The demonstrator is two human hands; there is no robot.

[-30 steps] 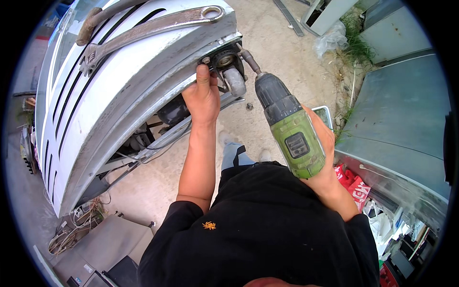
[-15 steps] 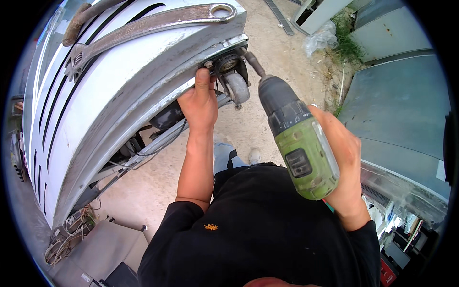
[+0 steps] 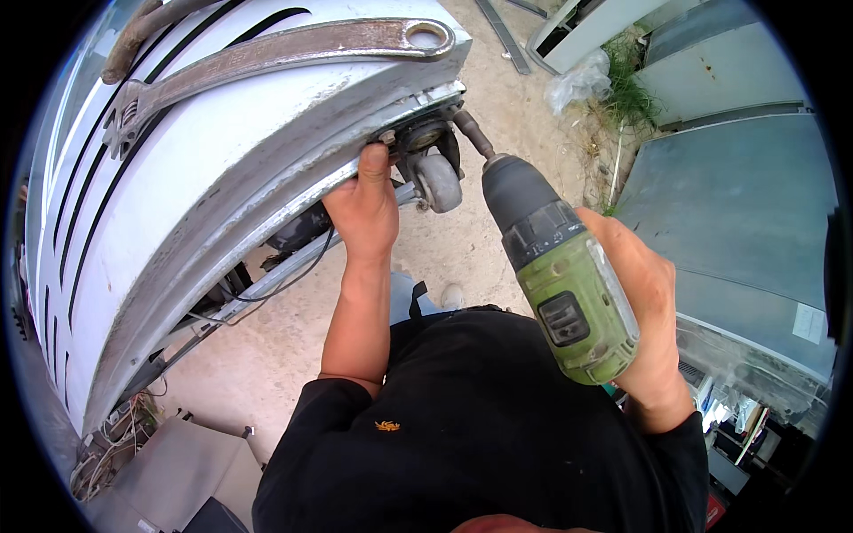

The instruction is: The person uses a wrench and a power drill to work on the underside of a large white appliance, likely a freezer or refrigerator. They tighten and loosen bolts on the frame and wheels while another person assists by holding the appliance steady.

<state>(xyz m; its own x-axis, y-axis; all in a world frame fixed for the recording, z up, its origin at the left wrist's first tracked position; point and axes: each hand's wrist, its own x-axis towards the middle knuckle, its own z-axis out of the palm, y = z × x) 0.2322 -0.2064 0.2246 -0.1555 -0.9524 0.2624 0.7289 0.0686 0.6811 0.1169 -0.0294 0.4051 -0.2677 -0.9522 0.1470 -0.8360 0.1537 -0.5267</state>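
At twelve o'clock from our chest, our left hand (image 3: 366, 209) grips the lower rim of the white appliance casing (image 3: 178, 222), beside a small grey caster wheel (image 3: 438, 181). Our right hand (image 3: 641, 306) clasps the green drill (image 3: 560, 266), bit aimed toward eleven o'clock at the wheel mount. A large rusty wrench (image 3: 275, 49) lies atop the casing.

Bright, even daylight fills the scene with soft, faint shadows. The white appliance casing (image 3: 178, 222) reflects strongly without blowing out. Focus is sharp at centre; fisheye bending curves straight edges toward the rim, where a black circular border frames everything.
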